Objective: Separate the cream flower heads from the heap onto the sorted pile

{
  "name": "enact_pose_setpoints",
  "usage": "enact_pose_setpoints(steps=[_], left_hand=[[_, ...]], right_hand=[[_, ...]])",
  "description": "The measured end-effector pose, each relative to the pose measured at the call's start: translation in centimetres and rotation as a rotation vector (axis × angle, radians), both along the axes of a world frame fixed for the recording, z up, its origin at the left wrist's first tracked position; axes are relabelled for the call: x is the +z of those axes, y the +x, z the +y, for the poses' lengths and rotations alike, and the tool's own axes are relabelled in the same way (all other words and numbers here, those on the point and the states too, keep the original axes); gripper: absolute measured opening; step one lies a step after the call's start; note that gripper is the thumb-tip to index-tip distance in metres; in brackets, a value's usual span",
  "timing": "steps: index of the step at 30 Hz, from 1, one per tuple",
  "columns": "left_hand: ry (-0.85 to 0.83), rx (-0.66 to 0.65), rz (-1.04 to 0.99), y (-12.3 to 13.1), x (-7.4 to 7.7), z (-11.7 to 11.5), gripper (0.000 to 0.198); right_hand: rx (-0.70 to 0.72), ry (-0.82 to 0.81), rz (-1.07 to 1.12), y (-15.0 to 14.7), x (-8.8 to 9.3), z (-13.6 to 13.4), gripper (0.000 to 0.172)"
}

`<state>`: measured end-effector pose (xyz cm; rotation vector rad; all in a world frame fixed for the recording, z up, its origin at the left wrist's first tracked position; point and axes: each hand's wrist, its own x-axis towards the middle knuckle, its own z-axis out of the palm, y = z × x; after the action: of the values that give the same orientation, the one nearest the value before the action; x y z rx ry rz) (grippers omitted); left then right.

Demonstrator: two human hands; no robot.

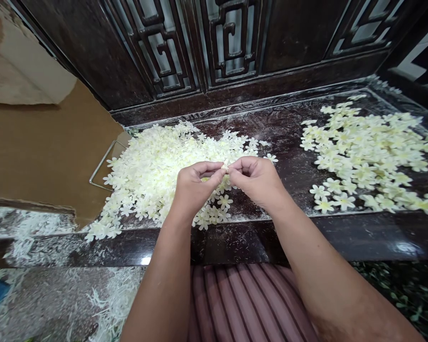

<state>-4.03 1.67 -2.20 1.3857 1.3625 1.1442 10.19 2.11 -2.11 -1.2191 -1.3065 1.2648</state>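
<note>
My left hand [199, 183] and my right hand [255, 178] meet fingertip to fingertip at the middle of the view. Pinched between both is a small whitish flower [225, 167], mostly covered by my fingers. Just beneath and to the left spreads a thick heap of white flowers [157, 166], lying on a dark wooden bench seat [271, 133]. Off to the right is another, looser group of pale yellow flowers [364, 152], apart from my hands.
A brown cardboard piece [46, 152] rises at the left, beside a bent metal wire handle [102, 166]. The carved lattice back [231, 42] borders the seat. White shreds [117, 294] litter the floor, and dark green foliage [406, 289] lies at lower right.
</note>
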Motion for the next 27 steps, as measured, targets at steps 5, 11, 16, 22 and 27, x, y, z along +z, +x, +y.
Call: enact_pose_setpoints(steps=[5, 11, 16, 22, 27], left_hand=[[-0.026, 0.010, -0.039, 0.14, 0.26, 0.08, 0.023], [-0.036, 0.000, -0.070, 0.19, 0.28, 0.10, 0.021], [-0.039, -0.006, -0.057, 0.23, 0.35, 0.01, 0.017], [-0.018, -0.004, -0.033, 0.24, 0.55, 0.02, 0.009], [0.008, -0.020, -0.020, 0.17, 0.45, -0.03, 0.009]], right_hand=[[0.005, -0.024, 0.008, 0.08, 0.29, 0.02, 0.008], [0.006, -0.028, -0.011, 0.17, 0.30, 0.07, 0.008], [0.024, -0.034, -0.018, 0.26, 0.30, 0.08, 0.008], [0.021, -0.054, -0.016, 0.23, 0.51, -0.05, 0.008], [0.034, -0.067, 0.040, 0.36, 0.86, -0.03, 0.008]])
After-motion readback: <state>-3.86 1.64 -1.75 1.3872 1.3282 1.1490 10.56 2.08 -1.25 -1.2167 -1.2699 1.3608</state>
